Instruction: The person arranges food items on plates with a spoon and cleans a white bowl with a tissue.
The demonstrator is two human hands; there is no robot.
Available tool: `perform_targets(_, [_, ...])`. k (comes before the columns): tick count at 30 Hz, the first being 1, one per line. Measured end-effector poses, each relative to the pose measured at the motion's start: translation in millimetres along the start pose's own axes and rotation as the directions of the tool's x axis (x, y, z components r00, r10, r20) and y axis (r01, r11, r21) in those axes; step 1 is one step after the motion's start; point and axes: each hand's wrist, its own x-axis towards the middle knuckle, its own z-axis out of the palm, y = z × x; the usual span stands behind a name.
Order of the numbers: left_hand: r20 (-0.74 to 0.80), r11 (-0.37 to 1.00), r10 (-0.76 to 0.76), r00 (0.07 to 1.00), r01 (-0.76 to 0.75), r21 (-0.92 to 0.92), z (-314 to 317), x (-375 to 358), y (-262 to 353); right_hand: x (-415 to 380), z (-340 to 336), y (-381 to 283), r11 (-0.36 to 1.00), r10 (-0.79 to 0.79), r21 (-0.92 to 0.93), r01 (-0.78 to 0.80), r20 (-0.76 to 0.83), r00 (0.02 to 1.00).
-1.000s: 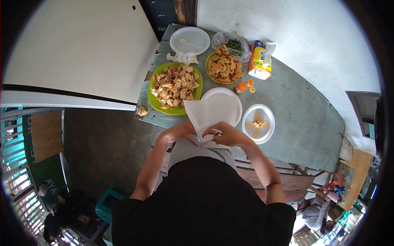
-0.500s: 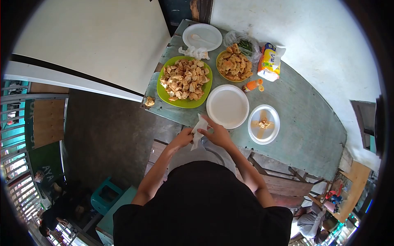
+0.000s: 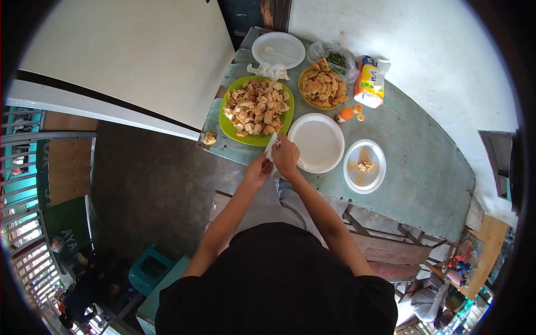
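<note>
A white tissue (image 3: 271,146) is gripped between both hands at the table's near edge. My left hand (image 3: 258,170) is closed on its lower part; the fingers of my right hand (image 3: 286,154) are bent round its upper part. Just beyond them stands a green plate (image 3: 228,124) heaped with fried, folded dough pieces (image 3: 258,107). To the right of my right hand lies a bare white plate (image 3: 317,143). A smaller white plate (image 3: 381,167) farther right holds a few fried bits (image 3: 365,164) on brown paper-like strips.
Behind are a bowl of fried food (image 3: 322,86), an orange-capped bottle (image 3: 347,114), a tissue pack (image 3: 369,84), a plastic bag of greens (image 3: 336,58) and a white plate with a spoon (image 3: 277,51). A crumpled tissue (image 3: 268,71) and one fried piece (image 3: 209,138) lie on the table.
Both hands have moved forward with the tissue, closer to the green plate. My right hand has turned over it, its fingers now bent inward. The view has shifted slightly.
</note>
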Motion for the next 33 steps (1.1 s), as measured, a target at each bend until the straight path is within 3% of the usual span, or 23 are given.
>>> perform_targets(2, [0.011,0.982,-0.117,0.993,0.117,-0.150,-4,13,1,5,9,0,0.992,-0.109,-0.068,0.110,0.010,0.994])
perform_targets(5, [-0.059,0.975,-0.141,0.988,0.128,-0.179,-9,31,-1,10,24,5,0.977,-0.143,-0.146,0.155,0.083,0.986])
perform_targets(9, [-0.008,0.987,-0.139,0.990,0.138,-0.087,-17,41,0,10,34,6,0.954,-0.200,-0.194,0.227,0.148,0.968])
perform_targets(12, [-0.109,0.981,-0.170,0.979,0.158,-0.111,-19,45,2,6,33,-3,0.928,-0.218,-0.259,0.267,0.202,0.955])
perform_targets(14, [0.045,0.976,-0.161,0.986,0.166,-0.139,-30,54,2,3,34,-8,0.889,-0.237,-0.337,0.311,0.245,0.940])
perform_targets(17, [0.121,0.979,-0.162,0.979,0.174,-0.101,-32,51,10,-1,35,-14,0.853,-0.261,-0.384,0.353,0.270,0.927])
perform_targets(23, [0.056,0.985,-0.127,0.990,0.133,-0.113,-22,22,31,2,41,-27,0.865,-0.212,-0.361,0.348,0.366,0.906])
perform_targets(33, [0.020,0.982,-0.085,0.996,0.088,-0.169,-48,35,30,-2,56,-36,0.857,-0.165,-0.409,0.314,0.359,0.919])
